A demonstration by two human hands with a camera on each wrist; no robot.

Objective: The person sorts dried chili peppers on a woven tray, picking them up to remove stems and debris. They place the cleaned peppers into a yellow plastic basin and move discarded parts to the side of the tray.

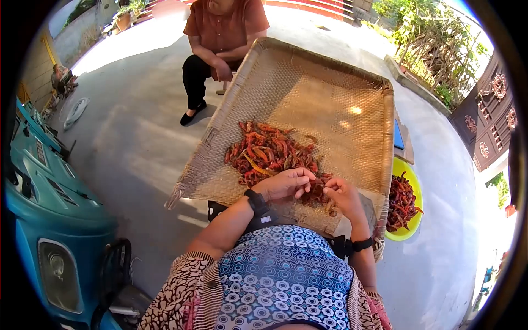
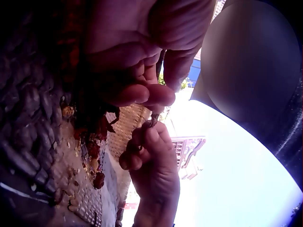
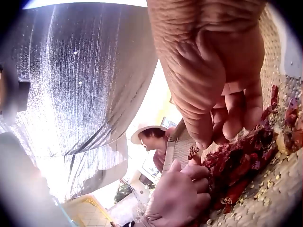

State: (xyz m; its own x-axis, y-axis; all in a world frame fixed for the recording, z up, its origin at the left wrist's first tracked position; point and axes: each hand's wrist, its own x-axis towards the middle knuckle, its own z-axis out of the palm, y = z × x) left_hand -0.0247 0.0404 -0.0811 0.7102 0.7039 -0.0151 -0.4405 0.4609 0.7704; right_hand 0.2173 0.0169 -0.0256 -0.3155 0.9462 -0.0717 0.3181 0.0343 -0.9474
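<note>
A heap of dried red chili peppers point(image 1: 269, 148) lies on a woven bamboo tray point(image 1: 324, 82), with a yellowish pepper point(image 1: 256, 166) among them. Over the near side of the heap, my left hand point(image 1: 283, 184) and right hand point(image 1: 345, 198) meet at the fingertips. Between them is a small, dark, shrivelled piece of dried chili point(image 2: 154, 120), pinched by the fingers of both hands. In the right wrist view its crinkled brown end point(image 3: 193, 152) shows at the right thumb tip. Most of the piece is hidden by fingers.
A yellow basin point(image 1: 419, 192) of dried chilies stands right of the tray. Beyond the tray's far left side sits a person point(image 1: 225, 33). A teal vehicle point(image 1: 60, 220) is at the left. Loose seeds point(image 3: 265, 189) are scattered on the weave.
</note>
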